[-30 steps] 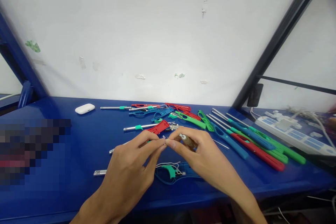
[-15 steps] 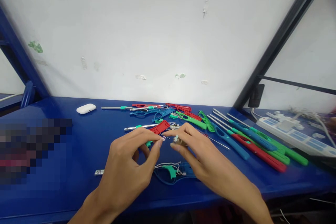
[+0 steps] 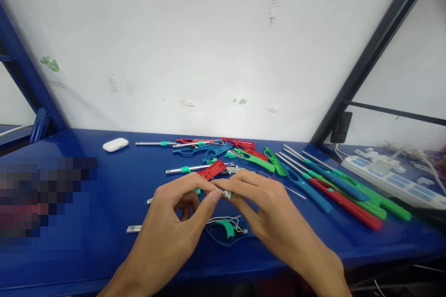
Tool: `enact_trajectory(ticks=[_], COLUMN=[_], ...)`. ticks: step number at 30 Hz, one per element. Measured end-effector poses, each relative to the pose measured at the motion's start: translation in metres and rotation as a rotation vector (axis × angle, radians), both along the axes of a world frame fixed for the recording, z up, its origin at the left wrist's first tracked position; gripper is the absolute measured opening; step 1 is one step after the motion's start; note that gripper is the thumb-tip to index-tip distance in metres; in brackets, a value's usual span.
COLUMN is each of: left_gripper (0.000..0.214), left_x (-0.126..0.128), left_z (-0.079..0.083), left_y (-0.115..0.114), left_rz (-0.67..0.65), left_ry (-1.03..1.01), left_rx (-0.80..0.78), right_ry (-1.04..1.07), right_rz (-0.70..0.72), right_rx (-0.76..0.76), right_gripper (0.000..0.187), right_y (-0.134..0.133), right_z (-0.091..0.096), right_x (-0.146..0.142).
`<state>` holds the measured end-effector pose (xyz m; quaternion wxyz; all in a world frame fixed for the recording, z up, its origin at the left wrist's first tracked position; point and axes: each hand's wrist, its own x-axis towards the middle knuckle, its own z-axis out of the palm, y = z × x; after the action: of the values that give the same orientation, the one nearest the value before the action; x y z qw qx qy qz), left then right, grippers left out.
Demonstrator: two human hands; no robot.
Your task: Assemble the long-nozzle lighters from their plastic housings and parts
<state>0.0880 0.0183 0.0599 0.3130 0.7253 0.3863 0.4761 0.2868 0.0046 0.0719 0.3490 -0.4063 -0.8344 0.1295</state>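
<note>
My left hand [image 3: 179,211] is pinching a tiny bit [image 3: 222,192], hard to make out, right by the pale-tipped piece [image 3: 227,195] my right hand [image 3: 266,199] grips, both above the bench [image 3: 97,260]. With just fingertips on it, one twitch could ping it off near the blue shell [image 3: 246,237].

You hold a little part [image 3: 227,194] just below the middle of the frame. Its pale, whitish end peeks out and the rest is hidden. You pinch a tiny bit [image 3: 222,192] just left of that end, too small to see well.
</note>
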Motion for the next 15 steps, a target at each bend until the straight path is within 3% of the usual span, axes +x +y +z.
enact_trajectory(ticks=[10, 15], left_gripper=[0.031, 0.031], left_x=[-0.0028, -0.0025], left_z=[0.0065, 0.0056], left_y=[-0.001, 0.0006], left_rz=[-0.093, -0.104], left_ry=[0.018, 0.002], left_rx=[-0.16, -0.168], right_ry=[-0.074, -0.087], right_rz=[-0.018, -0.02], right_rx=[0.059, 0.085], right_gripper=[0.039, 0.041], right_y=[-0.0035, -0.003], right_z=[0.003, 0.0017], right_x=[-0.0011, 0.001])
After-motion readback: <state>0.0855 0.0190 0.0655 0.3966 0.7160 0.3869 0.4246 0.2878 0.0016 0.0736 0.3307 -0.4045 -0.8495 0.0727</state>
